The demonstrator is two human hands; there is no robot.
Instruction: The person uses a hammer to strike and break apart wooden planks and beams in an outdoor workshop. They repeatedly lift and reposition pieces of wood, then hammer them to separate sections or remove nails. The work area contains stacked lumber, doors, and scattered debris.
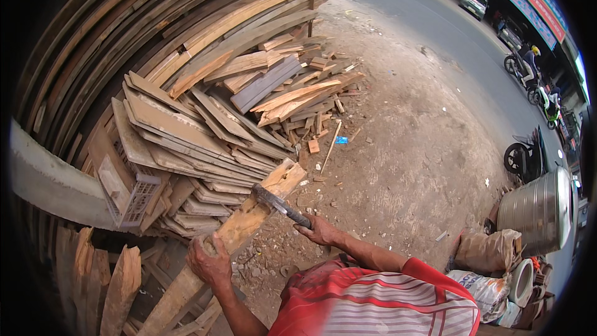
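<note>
The left hand point(209, 260) is gripping the plank point(239, 230) near its middle, fingers wrapped tight around its edge. The right hand point(318, 231) is clenching a hammer point(278, 203), whose head is resting on the plank's upper face. Beyond the plank a woodpile point(211, 106) is crowding in. Right of the plank, a steel drum point(540, 210) and sacks point(488, 251) are sitting on the dirt.

Rough wood plank point(249, 221) — dull metal hammer point(273, 200) — shiny steel drum point(538, 211).
</note>
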